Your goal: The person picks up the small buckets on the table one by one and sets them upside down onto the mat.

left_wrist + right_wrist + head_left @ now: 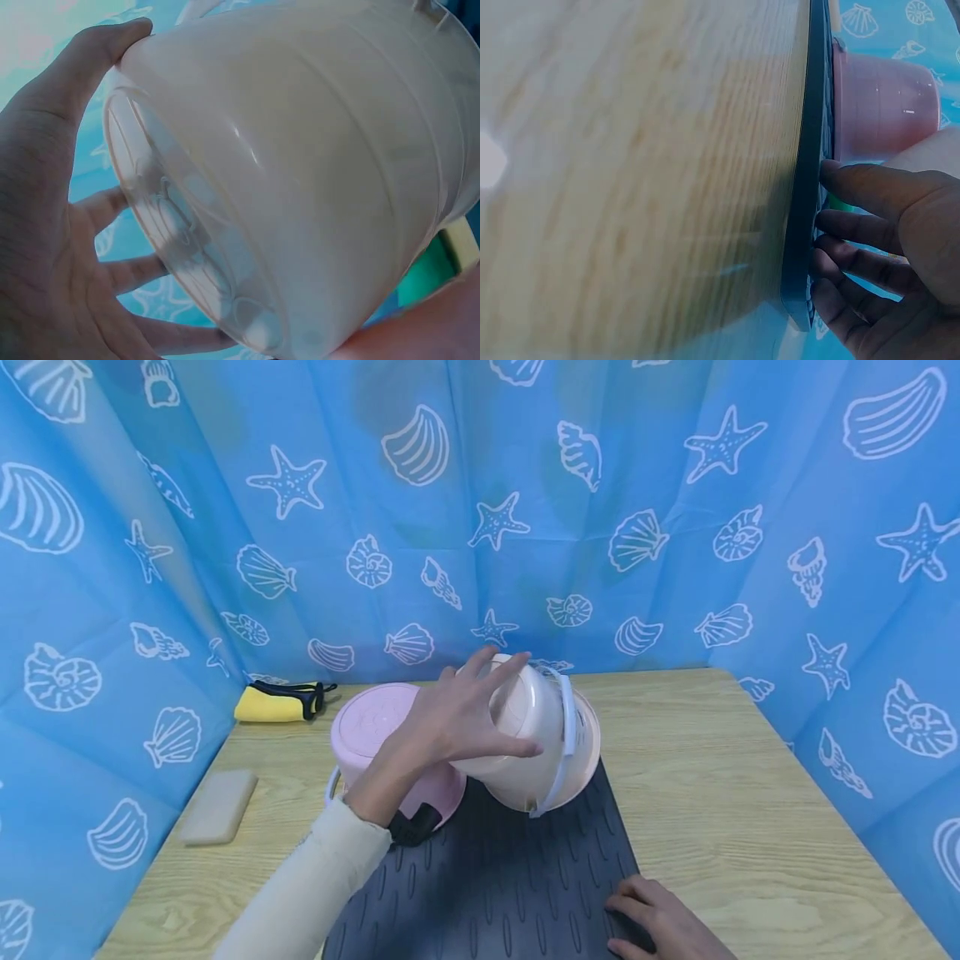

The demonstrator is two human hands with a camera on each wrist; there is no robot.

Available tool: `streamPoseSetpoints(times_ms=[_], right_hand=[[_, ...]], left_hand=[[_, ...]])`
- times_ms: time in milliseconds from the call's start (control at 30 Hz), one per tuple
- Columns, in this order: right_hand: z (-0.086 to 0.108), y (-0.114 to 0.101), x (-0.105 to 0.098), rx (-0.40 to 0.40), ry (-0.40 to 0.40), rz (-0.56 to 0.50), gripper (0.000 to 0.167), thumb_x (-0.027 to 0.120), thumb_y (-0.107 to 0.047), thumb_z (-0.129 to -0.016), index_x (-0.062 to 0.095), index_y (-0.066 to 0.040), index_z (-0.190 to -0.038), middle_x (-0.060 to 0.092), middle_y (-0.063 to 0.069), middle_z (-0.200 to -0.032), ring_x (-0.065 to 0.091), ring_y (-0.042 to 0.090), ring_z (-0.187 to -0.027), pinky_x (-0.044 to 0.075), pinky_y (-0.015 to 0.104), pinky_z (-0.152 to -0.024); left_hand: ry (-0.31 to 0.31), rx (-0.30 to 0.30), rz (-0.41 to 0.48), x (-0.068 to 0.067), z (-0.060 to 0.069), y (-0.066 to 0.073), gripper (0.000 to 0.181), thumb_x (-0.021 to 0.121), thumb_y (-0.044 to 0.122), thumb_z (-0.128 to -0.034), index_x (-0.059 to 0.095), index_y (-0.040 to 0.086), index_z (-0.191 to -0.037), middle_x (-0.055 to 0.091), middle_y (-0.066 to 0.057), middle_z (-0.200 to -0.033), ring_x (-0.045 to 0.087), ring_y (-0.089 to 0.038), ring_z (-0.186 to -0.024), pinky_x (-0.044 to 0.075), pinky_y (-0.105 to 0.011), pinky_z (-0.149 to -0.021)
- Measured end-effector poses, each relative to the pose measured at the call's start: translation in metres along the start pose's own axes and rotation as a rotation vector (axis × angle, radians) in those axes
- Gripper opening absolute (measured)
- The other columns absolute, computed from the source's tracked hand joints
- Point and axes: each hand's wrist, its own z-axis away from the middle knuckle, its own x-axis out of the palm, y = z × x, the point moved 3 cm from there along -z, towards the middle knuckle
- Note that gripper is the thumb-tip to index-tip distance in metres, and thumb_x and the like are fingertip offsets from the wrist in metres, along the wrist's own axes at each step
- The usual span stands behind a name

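A cream bucket (551,735) with a white handle tilts above the dark ribbed mat (517,893), its base toward the upper left. My left hand (468,710) grips that base, thumb on one side and fingers spread round the rim; the left wrist view shows the same bucket (300,150) close up. Beside it a pink bucket (367,727) stands upside down on the mat, partly hidden by my left forearm. My right hand (660,918) touches the mat's right edge with its fingertips, fingers slightly bent and holding nothing that I can see.
A yellow roll with a black strap (273,703) lies at the table's back left corner. Nearer along the left edge is a pale sponge-like block (219,807). Blue shell-print curtains (480,527) hang behind and beside the wooden table (750,793).
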Motion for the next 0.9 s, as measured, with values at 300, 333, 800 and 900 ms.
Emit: streamPoseSetpoints(times_ms=[300, 333, 800, 900], right_hand=[[0.001, 0.001, 0.005, 0.018, 0.003, 0.006, 0.039, 0.072, -0.043, -0.091, 0.073, -0.008, -0.107, 0.055, -0.005, -0.105, 0.05, 0.004, -0.089, 0.052, 0.031, -0.072], [0.002, 0.001, 0.006, 0.018, 0.01, 0.006, 0.039, 0.072, -0.043, -0.091, 0.073, -0.008, -0.107, 0.055, -0.005, -0.104, 0.051, 0.004, -0.089, 0.052, 0.031, -0.072], [0.001, 0.003, 0.006, -0.058, 0.083, 0.04, 0.035, 0.074, -0.04, -0.091, 0.072, -0.008, -0.105, 0.055, -0.005, -0.103, 0.051, 0.004, -0.087, 0.051, 0.03, -0.069], [0.001, 0.003, 0.004, -0.007, 0.058, 0.035, 0.036, 0.073, -0.041, -0.091, 0.073, -0.009, -0.106, 0.055, -0.005, -0.104, 0.051, 0.004, -0.088, 0.052, 0.03, -0.071]], left_hand=[[-0.131, -0.008, -0.062, 0.024, -0.015, 0.006, 0.107, 0.063, 0.082, -0.0701, 0.016, 0.045, -0.159, 0.02, -0.007, -0.164, 0.038, -0.056, -0.133, 0.044, -0.066, -0.096], [-0.14, -0.008, -0.071, 0.026, -0.016, 0.008, 0.107, 0.062, 0.082, -0.0701, 0.015, 0.045, -0.159, 0.02, -0.007, -0.164, 0.037, -0.057, -0.133, 0.044, -0.066, -0.095], [-0.222, -0.021, -0.22, 0.028, -0.032, 0.014, 0.109, 0.056, 0.087, -0.0702, 0.011, 0.044, -0.16, 0.027, -0.006, -0.161, 0.05, -0.052, -0.123, 0.045, -0.059, -0.096], [-0.224, -0.016, -0.224, 0.028, -0.035, 0.016, 0.109, 0.055, 0.088, -0.0708, 0.012, 0.043, -0.16, 0.027, -0.006, -0.161, 0.05, -0.05, -0.122, 0.042, -0.06, -0.099]])
